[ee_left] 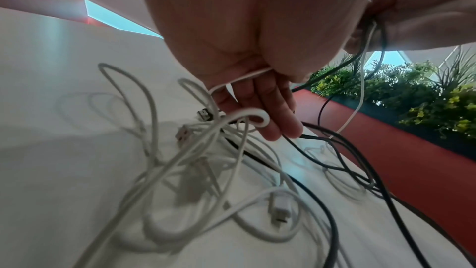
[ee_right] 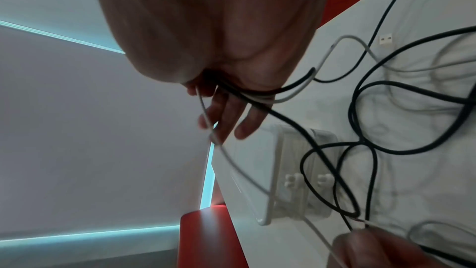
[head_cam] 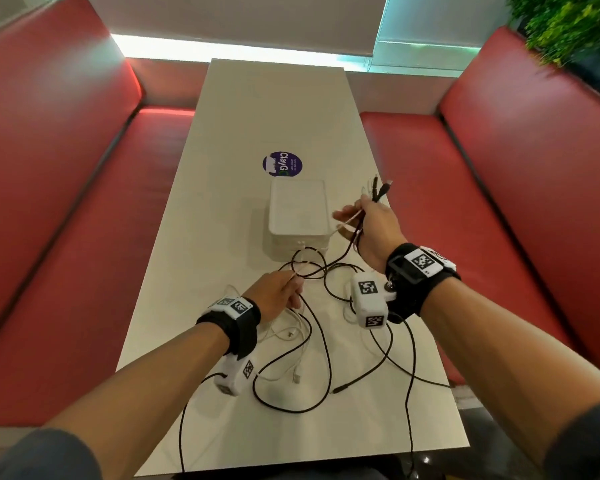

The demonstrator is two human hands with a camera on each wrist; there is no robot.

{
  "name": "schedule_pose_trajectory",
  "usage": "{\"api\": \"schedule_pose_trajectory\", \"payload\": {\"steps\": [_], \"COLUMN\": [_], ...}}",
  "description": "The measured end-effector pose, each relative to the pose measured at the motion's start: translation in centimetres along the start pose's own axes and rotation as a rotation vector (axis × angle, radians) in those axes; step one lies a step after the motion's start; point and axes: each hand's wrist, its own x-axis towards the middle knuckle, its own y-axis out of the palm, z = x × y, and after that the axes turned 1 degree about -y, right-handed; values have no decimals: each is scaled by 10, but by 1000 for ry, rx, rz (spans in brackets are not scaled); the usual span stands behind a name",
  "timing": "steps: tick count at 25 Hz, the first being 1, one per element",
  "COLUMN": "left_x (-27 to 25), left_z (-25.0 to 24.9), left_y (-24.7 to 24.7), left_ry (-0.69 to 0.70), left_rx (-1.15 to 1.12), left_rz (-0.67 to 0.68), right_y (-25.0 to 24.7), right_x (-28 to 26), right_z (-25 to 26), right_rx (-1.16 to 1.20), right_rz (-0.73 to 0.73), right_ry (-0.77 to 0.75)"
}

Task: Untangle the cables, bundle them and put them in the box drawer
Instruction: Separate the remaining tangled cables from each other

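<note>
Black cables [head_cam: 321, 344] and white cables [head_cam: 290, 332] lie tangled on the near half of the white table [head_cam: 278, 109]. My left hand [head_cam: 278, 294] hovers low over the tangle and pinches a thin white cable [ee_left: 247, 76]. To the right of the white drawer box [head_cam: 297, 216], my raised right hand [head_cam: 368, 225] grips a bunch of black and white cables, with the plug ends [head_cam: 376, 188] sticking up past the fingers. In the right wrist view the strands [ee_right: 257, 94] cross my palm and hang over the box [ee_right: 296, 170], whose drawers look closed.
Red padded benches [head_cam: 482, 209] run along both long sides of the table. A round purple sticker [head_cam: 282, 163] sits beyond the box. Green plants [head_cam: 568, 26] stand at the far right. Black cable loops trail over the table's near edge [head_cam: 411, 441].
</note>
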Motion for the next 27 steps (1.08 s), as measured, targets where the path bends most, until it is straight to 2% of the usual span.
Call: {"api": "schedule_pose_trajectory", "payload": {"steps": [2, 5, 6, 9, 11, 13, 14, 17, 18, 20, 24, 27], "left_x": [1, 4, 5, 6, 9, 7, 5, -5, -5, -3, 2, 2], "left_z": [-4, -10, -10, -15, -18, -15, -10, 12, 17, 18, -13, -28], "left_y": [1, -7, -9, -14, -14, -15, -16, -24, -25, -24, -9, -1], "left_ry": [3, 38, 56, 87, 67, 55, 66, 61, 43, 33, 63, 66], "left_rx": [31, 136, 156, 183, 172, 166, 167, 200, 199, 197, 276, 173], "left_rz": [10, -11, -18, 4, 18, -1, -24, -91, -99, -108, -139, -121], "right_y": [-1, -4, -5, -5, -2, -1, -4, -23, -30, -34, -13, -2], "right_x": [-7, -16, -18, -31, -38, -39, -34, -14, -10, -10, -31, -38], "right_z": [-2, -6, -6, -15, -29, -31, -26, 6, 16, 19, -21, -46], "right_rx": [32, -209, -413, -1273, -1575, -1582, -1472, -918, -830, -892, -1247, -1290], "right_rz": [133, 246, 284, 488, 614, 615, 539, 88, 14, 62, 345, 385], "right_ry": [46, 29, -28, -322, -381, -365, -347, -290, -290, -285, -241, -276]}}
